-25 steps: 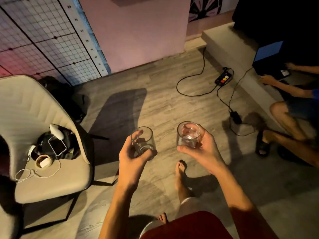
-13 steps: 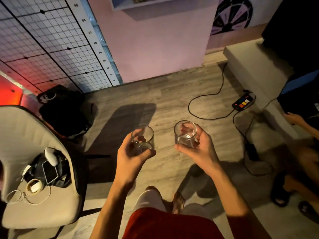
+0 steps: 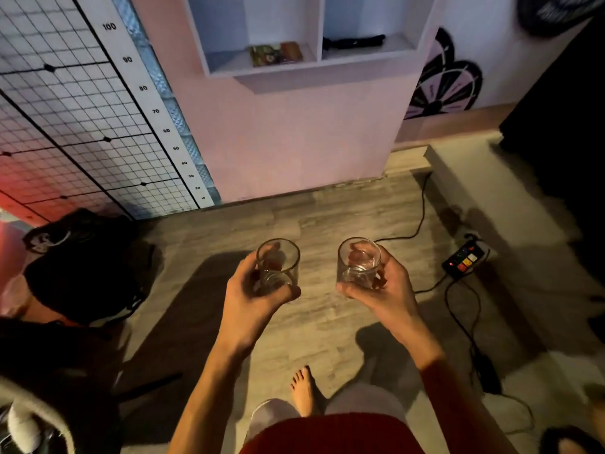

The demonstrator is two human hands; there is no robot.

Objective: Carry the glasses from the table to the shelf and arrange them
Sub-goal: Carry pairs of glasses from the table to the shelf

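Note:
I carry two clear, empty tumblers upright at chest height over the wooden floor. My left hand (image 3: 250, 298) grips the left glass (image 3: 278, 265) with fingers wrapped round its far side and the thumb in front. My right hand (image 3: 384, 294) holds the right glass (image 3: 359, 262) the same way. Ahead on the pink wall hangs a white shelf (image 3: 262, 72) with two open compartments. A colourful packet (image 3: 275, 53) lies in the left one and a dark object (image 3: 353, 42) in the right one.
A black bag (image 3: 85, 267) lies on the floor at the left below a wire grid panel (image 3: 65, 126). A power strip (image 3: 463, 258) with cables sits at the right beside a low grey platform (image 3: 491, 198). A chair edge shows bottom left.
The view has moved forward and tilted up, so the wall shelf now shows fully. The chair has slid out to the lower left. Both hands still hold their glasses.

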